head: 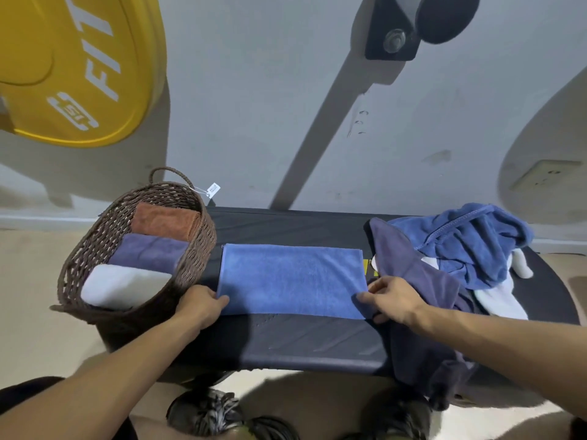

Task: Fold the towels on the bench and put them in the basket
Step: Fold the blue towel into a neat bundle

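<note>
A light blue towel [290,279] lies flat as a folded rectangle in the middle of the black bench [305,344]. My left hand [201,308] pinches its near left corner. My right hand [389,300] pinches its near right corner. At the left end of the bench stands a brown wicker basket [104,239] holding three folded towels: an orange one [163,219], a purple one [147,252] and a white one [122,285]. On the right lies a heap of unfolded towels: a dark purple one [422,281], a blue one [467,239] and a white one [498,296].
The dark purple towel hangs over the bench's front edge at the right. A yellow weight plate [79,65] leans at the upper left. A grey metal frame [320,134] casts a shadow on the wall behind. My shoes [206,414] stand on the floor below the bench.
</note>
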`<action>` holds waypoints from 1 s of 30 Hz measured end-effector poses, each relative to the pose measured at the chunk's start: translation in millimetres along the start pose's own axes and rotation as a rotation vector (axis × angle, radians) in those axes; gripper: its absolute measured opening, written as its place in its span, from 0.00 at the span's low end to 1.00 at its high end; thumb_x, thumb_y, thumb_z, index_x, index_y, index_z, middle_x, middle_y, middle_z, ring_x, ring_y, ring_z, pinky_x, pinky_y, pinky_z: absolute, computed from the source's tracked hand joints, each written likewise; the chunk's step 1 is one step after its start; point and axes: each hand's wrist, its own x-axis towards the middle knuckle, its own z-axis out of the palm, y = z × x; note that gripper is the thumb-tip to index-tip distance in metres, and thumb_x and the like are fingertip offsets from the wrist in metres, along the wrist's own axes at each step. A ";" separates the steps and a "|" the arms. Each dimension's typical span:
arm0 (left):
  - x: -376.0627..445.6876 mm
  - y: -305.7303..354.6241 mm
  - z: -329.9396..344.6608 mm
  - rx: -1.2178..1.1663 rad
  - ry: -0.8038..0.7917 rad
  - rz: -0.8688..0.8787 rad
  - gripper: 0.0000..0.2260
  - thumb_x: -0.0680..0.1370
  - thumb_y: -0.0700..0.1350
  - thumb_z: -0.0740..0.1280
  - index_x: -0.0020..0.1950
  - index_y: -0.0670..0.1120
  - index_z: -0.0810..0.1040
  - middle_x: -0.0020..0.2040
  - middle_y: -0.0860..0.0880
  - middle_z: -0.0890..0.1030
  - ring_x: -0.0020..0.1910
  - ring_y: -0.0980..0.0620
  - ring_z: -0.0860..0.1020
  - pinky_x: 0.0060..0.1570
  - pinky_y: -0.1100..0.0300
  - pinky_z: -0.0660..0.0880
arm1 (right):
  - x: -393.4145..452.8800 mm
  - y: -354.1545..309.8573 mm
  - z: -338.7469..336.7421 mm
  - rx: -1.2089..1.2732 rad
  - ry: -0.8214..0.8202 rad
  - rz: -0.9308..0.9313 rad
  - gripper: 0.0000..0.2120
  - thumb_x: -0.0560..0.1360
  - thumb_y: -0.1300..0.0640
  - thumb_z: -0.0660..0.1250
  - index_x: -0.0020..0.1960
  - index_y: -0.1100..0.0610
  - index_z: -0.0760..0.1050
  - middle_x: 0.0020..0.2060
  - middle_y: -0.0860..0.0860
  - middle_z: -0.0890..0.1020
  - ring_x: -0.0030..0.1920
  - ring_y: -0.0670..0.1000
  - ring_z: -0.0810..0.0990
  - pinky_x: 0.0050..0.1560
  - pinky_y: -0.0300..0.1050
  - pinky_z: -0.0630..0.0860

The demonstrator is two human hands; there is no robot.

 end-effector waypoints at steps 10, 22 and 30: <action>-13.4 -23.1 2.9 -0.068 0.025 0.120 0.11 0.76 0.45 0.70 0.35 0.44 0.77 0.34 0.46 0.79 0.35 0.47 0.76 0.38 0.55 0.70 | 9.2 -14.8 6.9 -0.287 -0.049 -0.055 0.18 0.72 0.47 0.75 0.40 0.59 0.73 0.37 0.57 0.82 0.34 0.58 0.85 0.38 0.51 0.84; -4.5 -32.5 3.7 -0.033 0.033 0.151 0.16 0.77 0.49 0.69 0.31 0.43 0.75 0.32 0.45 0.80 0.34 0.46 0.77 0.36 0.56 0.69 | -12.9 26.2 30.8 -0.237 0.365 -0.278 0.15 0.77 0.46 0.69 0.40 0.56 0.72 0.30 0.48 0.77 0.32 0.49 0.74 0.34 0.47 0.64; -33.9 -39.7 18.3 0.066 0.175 0.099 0.20 0.77 0.57 0.66 0.31 0.45 0.73 0.33 0.46 0.79 0.34 0.44 0.77 0.34 0.56 0.69 | -12.1 33.3 31.6 -0.346 0.337 -0.299 0.16 0.77 0.45 0.68 0.39 0.55 0.70 0.27 0.47 0.75 0.30 0.48 0.73 0.29 0.44 0.63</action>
